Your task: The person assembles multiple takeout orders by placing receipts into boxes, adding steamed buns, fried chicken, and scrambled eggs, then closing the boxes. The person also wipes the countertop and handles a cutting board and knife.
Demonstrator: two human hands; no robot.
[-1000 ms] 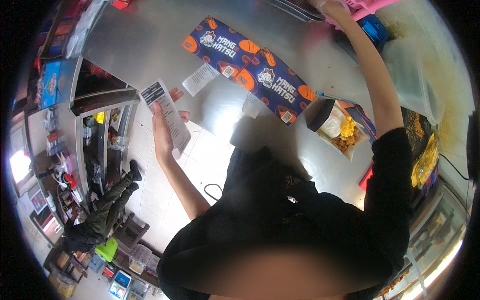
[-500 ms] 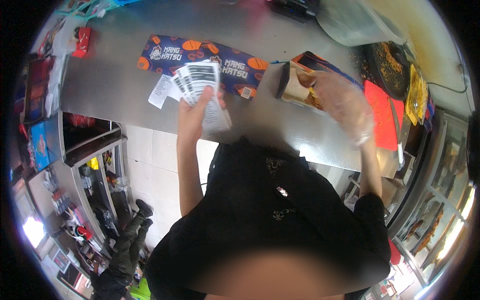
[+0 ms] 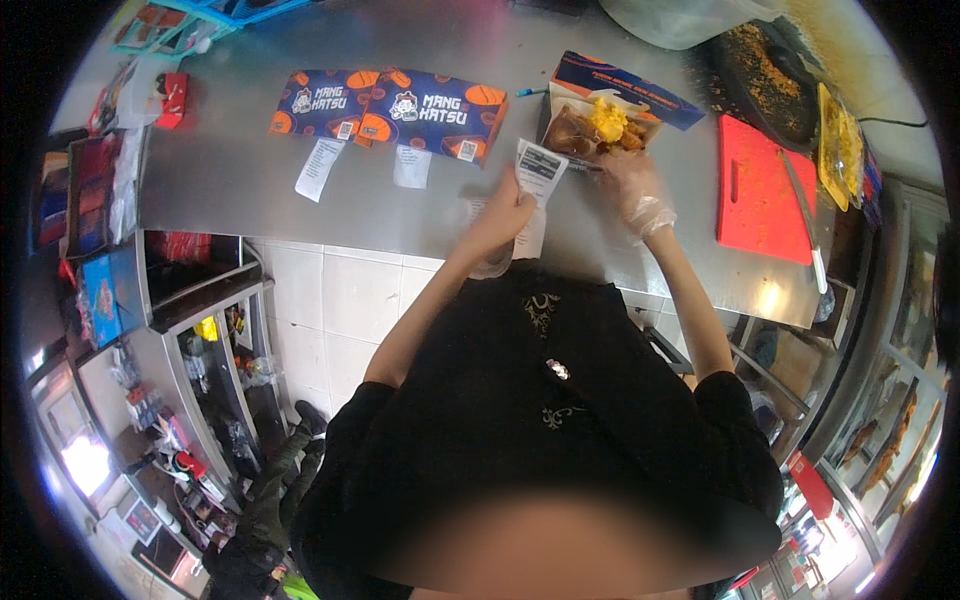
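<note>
Near the table's front edge, my left hand (image 3: 497, 218) is closed around printed paper slips (image 3: 541, 178), their tops sticking up. To its right, my right hand (image 3: 640, 188) wears a clear plastic glove. Its fingers are at the near rim of an open food box (image 3: 556, 125), partly hidden there. The box has a dark blue and orange lid (image 3: 625, 88) tipped back. Inside are brown fried pieces (image 3: 573, 143) and a yellow topping (image 3: 608, 120). Further left lie two closed blue and orange boxes (image 3: 435, 113), each with a paper slip (image 3: 412, 167) at its near edge.
A red cutting board (image 3: 750, 185) with a knife (image 3: 803, 205) lies on the right. Behind it are a dark crumb-covered tray (image 3: 775, 85) and a yellow pack (image 3: 842, 150). A blue pen (image 3: 531, 92) lies left of the open box. Another person's legs (image 3: 285, 490) show at lower left.
My left hand has moved right with the slips, toward the open box. My right hand has shifted from over the box to its near rim; more of the food now shows.
</note>
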